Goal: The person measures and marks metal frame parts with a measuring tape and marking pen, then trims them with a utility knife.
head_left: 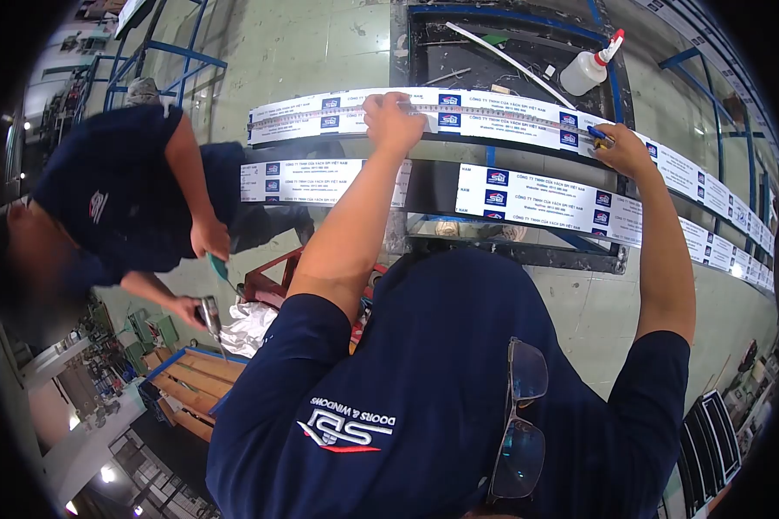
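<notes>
A long profile (493,128) wrapped in white film with blue logos lies across the frame. Along its top runs a steel measuring tape (502,114). My left hand (394,123) rests on the profile and tape, fingers bent; whether it pinches anything is hidden. Further right, my right hand (625,151) is closed around a blue and yellow marker-like tool (601,136) at the tape. Nearer to me lies a second wrapped profile (545,201), parallel to the first, with a dark stretch between its white parts.
A co-worker (121,190) at the left holds a drill-like tool (208,317) and a green-handled tool (219,266). A spray bottle (582,73) stands on the dark bench (441,56) beyond the profiles. Blue metal racks (182,52) and a wooden-slatted crate (195,381) stand around.
</notes>
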The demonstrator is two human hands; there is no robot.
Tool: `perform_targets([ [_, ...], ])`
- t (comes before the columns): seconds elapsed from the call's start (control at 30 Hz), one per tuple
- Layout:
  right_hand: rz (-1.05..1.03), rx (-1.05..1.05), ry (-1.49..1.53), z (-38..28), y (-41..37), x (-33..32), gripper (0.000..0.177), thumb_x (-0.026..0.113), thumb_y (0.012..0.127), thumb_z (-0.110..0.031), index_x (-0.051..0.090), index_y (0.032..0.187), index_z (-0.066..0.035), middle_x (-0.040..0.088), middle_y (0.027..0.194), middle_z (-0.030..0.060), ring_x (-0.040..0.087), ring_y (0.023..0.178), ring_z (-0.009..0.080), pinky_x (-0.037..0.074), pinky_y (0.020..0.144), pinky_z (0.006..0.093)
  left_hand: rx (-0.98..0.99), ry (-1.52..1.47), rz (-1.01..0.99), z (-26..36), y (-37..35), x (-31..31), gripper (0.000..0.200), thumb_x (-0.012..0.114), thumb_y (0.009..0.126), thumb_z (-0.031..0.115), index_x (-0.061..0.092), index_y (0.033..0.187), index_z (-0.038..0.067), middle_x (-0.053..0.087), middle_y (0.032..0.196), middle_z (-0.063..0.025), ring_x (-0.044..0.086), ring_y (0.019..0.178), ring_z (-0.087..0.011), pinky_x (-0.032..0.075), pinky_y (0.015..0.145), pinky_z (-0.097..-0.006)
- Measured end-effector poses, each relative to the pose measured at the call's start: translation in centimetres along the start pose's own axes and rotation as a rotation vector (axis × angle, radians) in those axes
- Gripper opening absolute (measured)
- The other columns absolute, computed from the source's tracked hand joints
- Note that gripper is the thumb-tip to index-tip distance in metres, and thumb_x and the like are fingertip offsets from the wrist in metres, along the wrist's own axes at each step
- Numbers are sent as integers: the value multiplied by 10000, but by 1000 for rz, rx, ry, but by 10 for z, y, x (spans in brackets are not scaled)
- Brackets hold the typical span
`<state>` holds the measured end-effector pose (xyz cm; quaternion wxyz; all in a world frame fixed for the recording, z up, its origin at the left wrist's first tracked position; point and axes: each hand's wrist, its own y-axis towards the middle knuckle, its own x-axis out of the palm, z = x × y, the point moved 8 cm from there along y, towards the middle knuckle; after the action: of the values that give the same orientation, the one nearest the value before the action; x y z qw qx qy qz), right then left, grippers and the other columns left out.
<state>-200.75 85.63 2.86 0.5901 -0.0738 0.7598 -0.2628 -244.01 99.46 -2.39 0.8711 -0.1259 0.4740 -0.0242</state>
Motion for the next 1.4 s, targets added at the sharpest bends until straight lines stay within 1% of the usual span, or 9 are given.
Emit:
perform_targets([
  [0.23,24,11,28,0,-1,0,522,785,815,-283,661,1305,-151,611,1285,166,608,1176,335,467,1027,377,-10,-7,-5,-2,3,0,534,835,700,266,632,1193,234,342,1416,-82,420,1309,-328,421,1071,-478],
  [0.43,7,-5,-17,3,1,4,535,762,843,-313,642,1355,-218,596,1307,172,612,1191,335,475,1032,393,-77,-1,-20,-2,5,2,525,829,703,270,631,1188,239,349,1399,-74,427,1304,-300,429,1068,-453],
  [0.63,14,-12,53,-14,-19,-9,466,704,773,-200,703,1238,-153,713,1144,180,674,1064,343,514,935,406,-85,7,-11,-4,9,1,552,831,705,300,617,1211,242,353,1394,-79,446,1291,-305,435,1066,-448],
  [0.73,124,-92,64,-12,-37,-15,469,710,763,-213,706,1228,-157,722,1114,166,685,1026,337,521,907,403,-4,14,32,-8,10,-3,458,817,736,288,659,1157,203,403,1380,-117,496,1253,-331,455,1049,-442],
  [0.8,78,-102,84,-14,-58,-16,477,713,746,-206,707,1216,-129,725,1049,170,701,936,310,532,860,379,352,-34,37,-9,6,-9,323,793,780,252,704,1074,153,516,1296,-159,560,1178,-354,470,1031,-430],
  [0.83,23,-63,157,-18,-73,-12,478,719,737,-211,706,1204,-108,722,1009,164,696,892,288,532,836,365,478,30,89,-9,-3,-23,195,754,843,210,725,1008,110,601,1198,-170,609,1098,-340,507,962,-401],
  [0.93,-215,-3,286,-22,-109,20,498,737,708,-228,702,1176,-60,713,916,141,675,824,236,527,788,338,641,-104,-36,-25,-30,-54,159,714,892,185,718,1020,91,643,1137,-155,654,997,-323,538,871,-393],
  [1.23,-340,-136,380,-103,-165,85,580,769,691,-274,673,1223,-65,729,998,143,691,911,271,525,852,342,733,114,-220,-31,-149,-84,140,660,931,230,714,975,108,701,946,-95,676,886,-350,547,764,-453],
  [1.4,-231,-414,483,-178,-161,85,644,790,703,-317,615,1290,-118,719,969,161,690,882,312,529,827,381,774,-140,-321,13,-191,-67,210,714,912,192,716,1106,111,728,1080,-104,706,930,-318,564,770,-385],
])
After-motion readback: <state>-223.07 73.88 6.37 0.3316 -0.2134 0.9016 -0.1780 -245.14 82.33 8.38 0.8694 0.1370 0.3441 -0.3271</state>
